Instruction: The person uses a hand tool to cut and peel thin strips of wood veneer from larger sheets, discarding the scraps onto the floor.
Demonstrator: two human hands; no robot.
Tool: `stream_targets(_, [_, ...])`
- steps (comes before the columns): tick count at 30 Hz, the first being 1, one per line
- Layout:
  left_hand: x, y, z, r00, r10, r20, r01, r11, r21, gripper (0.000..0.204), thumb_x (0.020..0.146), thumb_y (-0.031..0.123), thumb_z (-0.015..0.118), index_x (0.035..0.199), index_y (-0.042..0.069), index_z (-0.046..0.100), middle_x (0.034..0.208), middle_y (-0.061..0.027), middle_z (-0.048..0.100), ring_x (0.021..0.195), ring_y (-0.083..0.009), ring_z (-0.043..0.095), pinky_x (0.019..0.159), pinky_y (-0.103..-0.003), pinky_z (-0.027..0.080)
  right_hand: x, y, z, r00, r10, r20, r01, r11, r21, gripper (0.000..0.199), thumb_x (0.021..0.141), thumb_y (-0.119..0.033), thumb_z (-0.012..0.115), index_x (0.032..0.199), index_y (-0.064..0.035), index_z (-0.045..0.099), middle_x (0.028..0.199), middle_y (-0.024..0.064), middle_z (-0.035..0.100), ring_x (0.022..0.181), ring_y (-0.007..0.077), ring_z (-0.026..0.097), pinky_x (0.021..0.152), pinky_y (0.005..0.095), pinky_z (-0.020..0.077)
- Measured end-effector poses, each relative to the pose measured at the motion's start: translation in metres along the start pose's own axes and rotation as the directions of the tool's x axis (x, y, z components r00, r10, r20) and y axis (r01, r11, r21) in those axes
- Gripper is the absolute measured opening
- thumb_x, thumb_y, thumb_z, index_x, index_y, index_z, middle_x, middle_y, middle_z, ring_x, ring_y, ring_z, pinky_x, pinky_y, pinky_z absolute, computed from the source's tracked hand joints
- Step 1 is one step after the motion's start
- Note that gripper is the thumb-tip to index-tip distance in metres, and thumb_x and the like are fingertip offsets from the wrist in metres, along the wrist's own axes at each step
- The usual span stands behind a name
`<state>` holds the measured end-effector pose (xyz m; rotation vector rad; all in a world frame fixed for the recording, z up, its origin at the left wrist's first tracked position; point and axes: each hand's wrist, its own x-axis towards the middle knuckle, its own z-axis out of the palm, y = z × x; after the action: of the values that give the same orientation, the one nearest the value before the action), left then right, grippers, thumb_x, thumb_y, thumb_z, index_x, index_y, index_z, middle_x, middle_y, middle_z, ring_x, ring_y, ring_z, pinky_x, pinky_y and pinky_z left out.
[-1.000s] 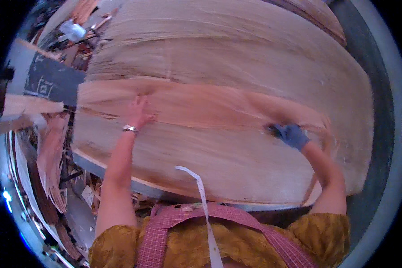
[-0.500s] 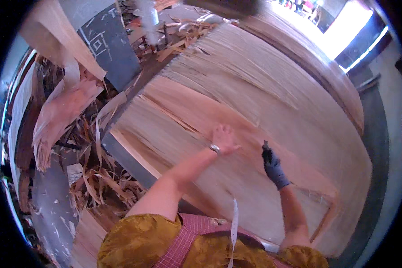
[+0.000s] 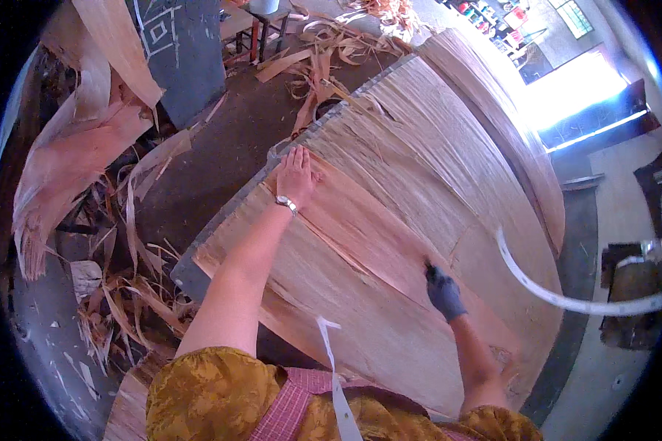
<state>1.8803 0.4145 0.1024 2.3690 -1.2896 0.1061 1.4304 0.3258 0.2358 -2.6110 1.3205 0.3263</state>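
Note:
Thin wood veneer sheets lie over a broad table, among them a long reddish veneer strip (image 3: 368, 220) between paler veneer sheets (image 3: 449, 154). My left hand (image 3: 297, 176), bare with a watch at the wrist, lies flat on the far left end of the reddish strip, near the table's edge. My right hand (image 3: 444, 292), in a grey-blue glove, is closed on a small dark tool (image 3: 429, 263) whose kind I cannot make out. It rests at the strip's right part, the tool's tip against the veneer.
Torn veneer scraps (image 3: 143, 294) heap on the floor at left, beside a hanging veneer piece (image 3: 81, 184). A dark board (image 3: 180, 59) with chalk-like lines stands behind. More shavings (image 3: 324, 51) lie beyond the table. White tape strips (image 3: 566, 300) hang in view.
My left hand has slid far and left along the reddish strip to its end. My right hand has shifted slightly left. The view has turned, and a second white strip shows at right.

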Motion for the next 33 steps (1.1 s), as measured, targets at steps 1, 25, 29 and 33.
stream_targets(1, [-0.002, 0.002, 0.004, 1.000, 0.001, -0.027, -0.002, 1.000, -0.019, 0.066, 0.093, 0.038, 0.055, 0.141, -0.004, 0.041, 0.151, -0.0212, 0.037, 0.141, -0.0340, 0.033, 0.117, -0.049, 0.024, 0.034, -0.024, 0.003, 0.992, -0.124, -0.036, 0.126, 0.989, 0.074, 0.032, 0.101, -0.027, 0.042, 0.128, -0.0167, 0.055, 0.102, 0.0211, 0.067, 0.088, 0.0444, 0.064, 0.071, 0.0558, 0.0496])
stream_targets(25, [-0.002, 0.002, 0.003, 0.999, -0.031, -0.026, 0.029, 0.995, -0.093, 0.062, 0.089, 0.036, 0.060, 0.136, -0.003, 0.047, 0.148, -0.0169, 0.041, 0.140, -0.0336, 0.033, 0.117, -0.048, 0.024, 0.265, -0.255, 0.027, 0.921, -0.381, 0.081, 0.387, 0.872, -0.298, 0.028, 0.096, -0.025, 0.046, 0.121, -0.0132, 0.048, 0.100, 0.0144, 0.072, 0.085, 0.0344, 0.071, 0.066, 0.0497, 0.0544])
stream_targets(29, [-0.003, 0.011, 0.001, 1.000, -0.024, -0.004, 0.024, 0.998, -0.059, 0.061, 0.091, 0.037, 0.058, 0.136, -0.002, 0.047, 0.148, -0.0176, 0.040, 0.140, -0.0339, 0.034, 0.116, -0.049, 0.025, 0.223, -0.183, 0.030, 0.955, -0.283, 0.083, 0.295, 0.935, -0.196, 0.031, 0.096, -0.026, 0.045, 0.122, -0.0110, 0.049, 0.095, 0.0177, 0.071, 0.084, 0.0376, 0.070, 0.064, 0.0527, 0.0530])
stream_targets(33, [-0.004, 0.008, 0.005, 0.999, 0.017, -0.051, -0.016, 1.000, 0.023, 0.059, 0.093, 0.035, 0.056, 0.137, -0.003, 0.047, 0.147, -0.0182, 0.042, 0.140, -0.0343, 0.034, 0.116, -0.050, 0.025, 0.176, -0.144, 0.014, 0.974, -0.206, 0.100, 0.221, 0.959, -0.178, 0.035, 0.098, -0.028, 0.044, 0.129, -0.0123, 0.047, 0.099, 0.0189, 0.070, 0.089, 0.0360, 0.069, 0.068, 0.0526, 0.0528])
